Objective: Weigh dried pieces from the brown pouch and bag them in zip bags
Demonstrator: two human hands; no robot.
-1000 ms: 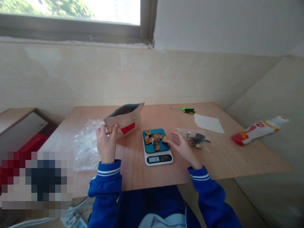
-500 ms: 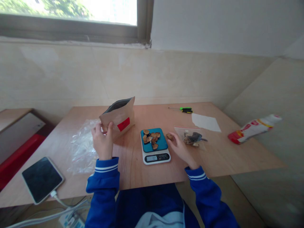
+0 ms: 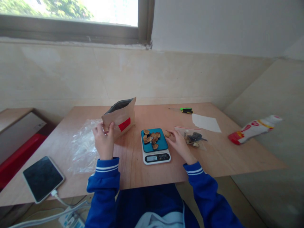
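Observation:
My left hand [image 3: 104, 139] grips the lower left side of a brown paper pouch [image 3: 114, 122] with a red label; its top gapes open and it leans upright on the table. In my right hand [image 3: 178, 142] a dried brown slice [image 3: 168, 134] is pinched between fingertips, just right of the scale. The kitchen scale [image 3: 156, 157] is white with a blue top and a lit display. Several dried brown slices [image 3: 152, 137] lie on its platform. Behind my right hand lies a clear zip bag [image 3: 193, 137] with dark dried pieces inside.
Crumpled clear plastic [image 3: 84, 147] lies left of the pouch. A tablet [image 3: 44, 179] with a plugged-in cable sits at the front left. Two screwdrivers [image 3: 186, 110], a white paper sheet [image 3: 206, 122] and a red-and-white bottle [image 3: 254, 129] are to the right.
My right hand has moved slightly left and up, and the slice in its fingertips has turned. My left hand and the pouch have shifted slightly right in view.

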